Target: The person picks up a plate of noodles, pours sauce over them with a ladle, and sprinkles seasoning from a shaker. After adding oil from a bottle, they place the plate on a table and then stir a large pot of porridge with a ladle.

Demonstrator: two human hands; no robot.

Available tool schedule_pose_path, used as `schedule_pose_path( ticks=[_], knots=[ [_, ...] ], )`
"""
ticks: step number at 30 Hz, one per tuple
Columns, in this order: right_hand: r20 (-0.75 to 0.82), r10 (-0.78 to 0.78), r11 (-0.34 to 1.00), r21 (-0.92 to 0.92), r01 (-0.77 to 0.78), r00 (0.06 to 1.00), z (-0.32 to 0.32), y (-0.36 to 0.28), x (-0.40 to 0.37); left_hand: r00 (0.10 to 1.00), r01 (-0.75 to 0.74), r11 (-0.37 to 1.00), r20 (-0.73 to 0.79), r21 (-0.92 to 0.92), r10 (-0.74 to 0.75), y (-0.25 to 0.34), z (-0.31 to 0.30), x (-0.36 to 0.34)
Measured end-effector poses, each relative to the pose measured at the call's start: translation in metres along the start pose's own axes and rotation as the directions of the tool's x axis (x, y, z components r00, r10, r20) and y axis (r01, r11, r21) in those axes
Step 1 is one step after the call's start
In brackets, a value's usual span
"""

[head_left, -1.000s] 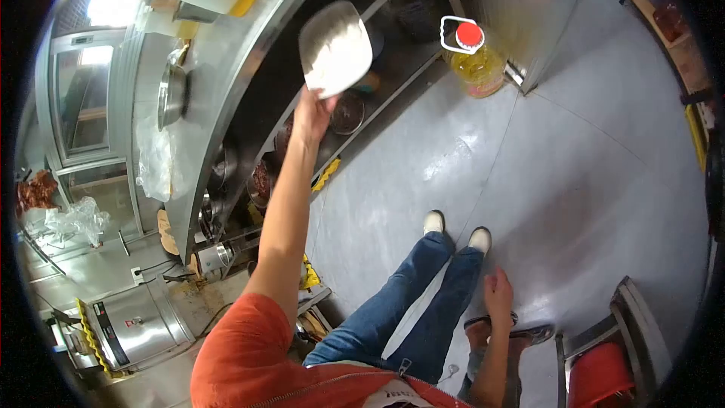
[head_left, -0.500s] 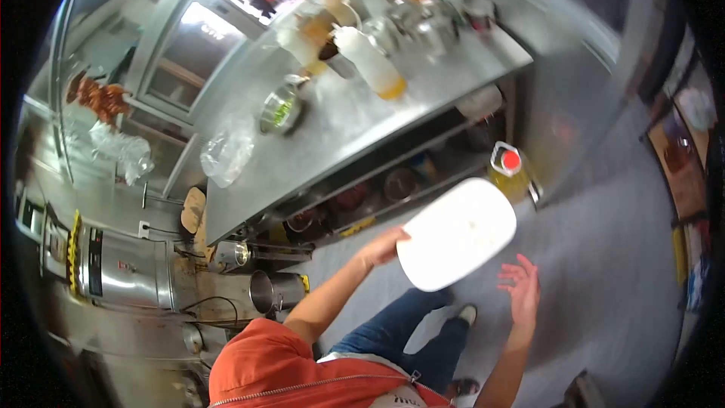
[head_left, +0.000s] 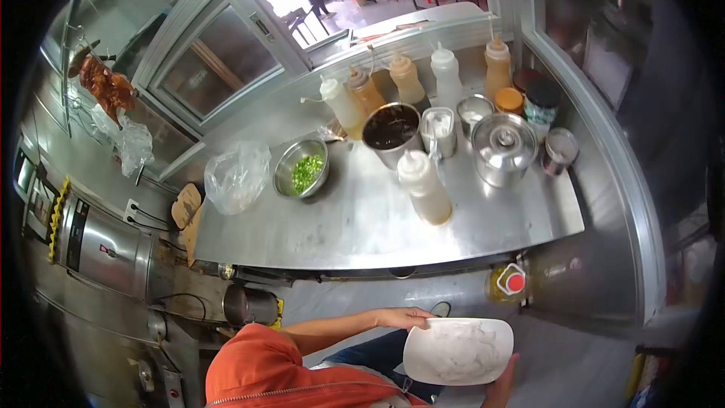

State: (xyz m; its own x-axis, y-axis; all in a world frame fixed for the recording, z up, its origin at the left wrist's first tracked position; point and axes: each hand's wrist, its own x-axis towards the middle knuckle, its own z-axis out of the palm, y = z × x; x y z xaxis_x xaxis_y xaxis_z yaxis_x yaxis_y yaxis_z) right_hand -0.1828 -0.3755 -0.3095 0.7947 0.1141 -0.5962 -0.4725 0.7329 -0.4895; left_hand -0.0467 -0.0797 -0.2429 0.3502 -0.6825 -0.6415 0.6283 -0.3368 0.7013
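Note:
A white oval-cornered plate is held level in front of my waist. Something pale and uneven covers its middle; what it is I cannot make out. My left hand grips the plate's upper left rim, with the thumb on top. At the lower right rim is my right hand, its fingers partly hidden under the plate. Beyond the plate runs the steel counter, where a squeeze bottle stands near the front edge.
On the counter are a bowl of chopped greens, a plastic bag, a pot of dark sauce, a lidded steel pot and several sauce bottles. An oil jug stands on the floor. Roast meat hangs at left.
The plate has come lower and closer to level. My right hand, apart from it and spread before, now touches its right rim. The view has turned toward the counter.

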Motion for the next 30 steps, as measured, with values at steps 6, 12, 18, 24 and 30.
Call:
schedule_pose_path(
  ticks=[6,12,18,24,30],
  knots=[
    [-0.080,-0.190,0.982,0.005,0.191,0.978,0.037,-0.047,0.016,0.993,-0.109,0.988,-0.048,-0.109,0.104,0.065,-0.006,0.020],
    [-0.221,-0.214,0.973,0.040,0.228,0.951,0.050,-0.086,0.021,0.998,-0.044,0.904,0.018,-0.425,0.057,0.068,0.010,0.030],
    [-0.133,-0.232,0.967,0.074,0.243,0.964,0.056,-0.098,0.020,0.995,-0.089,0.812,-0.079,-0.577,0.053,0.044,0.016,0.049],
    [-0.062,-0.229,0.963,0.132,0.236,0.971,0.066,-0.106,0.013,0.990,-0.128,0.799,-0.117,-0.588,0.072,0.052,0.023,0.044],
    [0.033,-0.229,0.968,0.116,0.224,0.973,0.065,-0.106,0.009,0.983,-0.172,0.736,-0.164,-0.655,0.083,0.056,0.031,0.040]
  ],
)
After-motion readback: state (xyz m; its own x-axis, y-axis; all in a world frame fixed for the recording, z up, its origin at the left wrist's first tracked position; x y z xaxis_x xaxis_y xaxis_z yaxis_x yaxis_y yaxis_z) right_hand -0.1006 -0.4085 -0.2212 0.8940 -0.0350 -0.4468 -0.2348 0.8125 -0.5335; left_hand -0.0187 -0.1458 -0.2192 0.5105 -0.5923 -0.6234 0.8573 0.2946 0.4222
